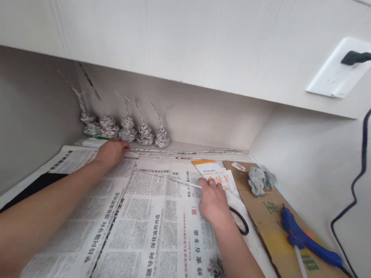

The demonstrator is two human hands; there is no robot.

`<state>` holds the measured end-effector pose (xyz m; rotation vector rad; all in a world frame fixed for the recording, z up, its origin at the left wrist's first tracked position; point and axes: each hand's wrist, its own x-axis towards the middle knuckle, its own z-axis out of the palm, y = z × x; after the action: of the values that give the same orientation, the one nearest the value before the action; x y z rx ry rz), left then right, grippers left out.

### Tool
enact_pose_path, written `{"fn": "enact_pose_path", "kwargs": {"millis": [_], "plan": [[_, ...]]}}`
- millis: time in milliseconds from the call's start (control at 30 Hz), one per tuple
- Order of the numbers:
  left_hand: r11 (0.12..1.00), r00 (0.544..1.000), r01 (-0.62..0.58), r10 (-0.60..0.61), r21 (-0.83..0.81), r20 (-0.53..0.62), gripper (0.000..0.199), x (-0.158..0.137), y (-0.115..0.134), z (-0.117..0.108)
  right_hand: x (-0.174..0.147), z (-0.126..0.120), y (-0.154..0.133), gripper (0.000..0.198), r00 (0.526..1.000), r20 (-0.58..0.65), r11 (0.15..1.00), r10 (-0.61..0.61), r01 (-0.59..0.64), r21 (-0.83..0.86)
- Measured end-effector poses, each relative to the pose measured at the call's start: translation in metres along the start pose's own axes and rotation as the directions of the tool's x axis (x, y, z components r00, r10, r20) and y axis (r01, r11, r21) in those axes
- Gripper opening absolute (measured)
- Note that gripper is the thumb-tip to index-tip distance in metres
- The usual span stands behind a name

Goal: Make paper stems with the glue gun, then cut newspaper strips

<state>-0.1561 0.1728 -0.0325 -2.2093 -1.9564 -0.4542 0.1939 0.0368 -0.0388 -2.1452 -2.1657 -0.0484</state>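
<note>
My right hand is closed over the newspaper sheets, and a thin rolled paper stick runs left from its fingers. At the back of the surface, my left hand has its fingers bunched at the left end of several long paper sticks. Its fingertips are partly hidden. Just behind that hand stands a row of several small woven paper gourds, with thin stems sticking up. Partly under my right wrist lies a black loop, perhaps a scissors handle.
A blue glue gun with a white glue stick rests on flattened cardboard at right. Crumpled grey cloth lies behind it. A black cord hangs from the wall socket. An overhanging panel spans above the recess.
</note>
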Motion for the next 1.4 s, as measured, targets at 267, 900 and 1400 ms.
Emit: {"fn": "enact_pose_path", "kwargs": {"millis": [267, 900, 1400], "plan": [[0.999, 0.999, -0.03, 0.03, -0.013, 0.025, 0.021, 0.006, 0.021, 0.011, 0.0, 0.0, 0.0, 0.051, 1.0, -0.004, 1.0, -0.01, 0.01, -0.005], [0.926, 0.962, -0.264, 0.274, -0.269, -0.001, 0.039, -0.001, 0.055, 0.032, 0.003, 0.001, 0.001, 0.073, 0.994, 0.019, 0.994, -0.103, 0.103, 0.035], [0.86, 0.949, -0.31, 0.302, -0.406, -0.086, 0.022, -0.059, 0.08, 0.009, 0.001, -0.015, 0.007, 0.037, 0.999, -0.042, 0.999, -0.011, 0.013, 0.052]]}}
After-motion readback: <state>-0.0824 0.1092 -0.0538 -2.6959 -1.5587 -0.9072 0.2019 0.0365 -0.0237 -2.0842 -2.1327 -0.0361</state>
